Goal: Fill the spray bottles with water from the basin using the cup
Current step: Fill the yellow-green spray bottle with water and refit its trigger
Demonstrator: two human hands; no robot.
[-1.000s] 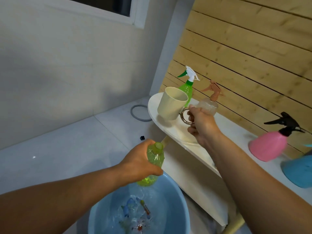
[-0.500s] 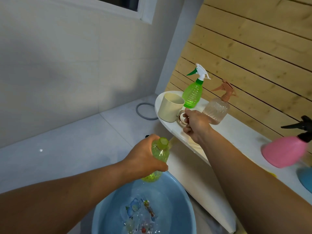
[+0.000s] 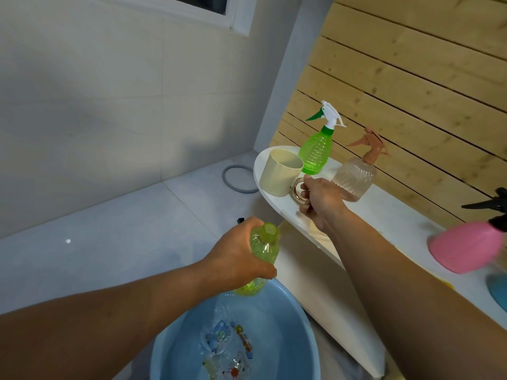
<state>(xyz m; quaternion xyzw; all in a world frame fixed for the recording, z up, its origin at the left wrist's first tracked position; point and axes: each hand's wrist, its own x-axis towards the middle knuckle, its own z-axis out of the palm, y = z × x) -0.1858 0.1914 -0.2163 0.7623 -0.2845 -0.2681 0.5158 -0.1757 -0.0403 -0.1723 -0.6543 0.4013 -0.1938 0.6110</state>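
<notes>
**Where the cup stands on the shelf end: hands, bottles, basin**

While the left hand (image 3: 236, 256) grips an uncapped yellow-green bottle (image 3: 262, 249), fingers and thumb curled tight round its shoulder, the bottle stands with its open neck upward, above the far rim of the basin.

- Right hand (image 3: 319, 201): fingers curled through the ring handle (image 3: 299, 189) of the cup, gripping it.
- Cup (image 3: 281, 174): cream, upright, mouth open, resting on the rounded far-left end of the white shelf (image 3: 384, 215).
- Basin (image 3: 288, 333): pale blue, on the floor at near centre, holding clear water over a coloured print on its bottom.
- Green spray bottle (image 3: 315, 150): upright on the shelf just behind the cup, white and green trigger head fitted.
- Clear ribbed spray bottle (image 3: 355, 176): upright, tan trigger head fitted, just right of the green one and right behind the right hand.
- Pink spray bottle (image 3: 466, 248): black trigger head, on the shelf at the right, well apart from the cup; blurred.
- Blue item (image 3: 498, 292): at the right edge, cut off by the frame; cannot tell what it is.
- Grey ring (image 3: 237, 179): lying on the tiled floor, left of the shelf end, near the far wall.
- Wooden slat wall (image 3: 411, 78): behind the shelf.
</notes>
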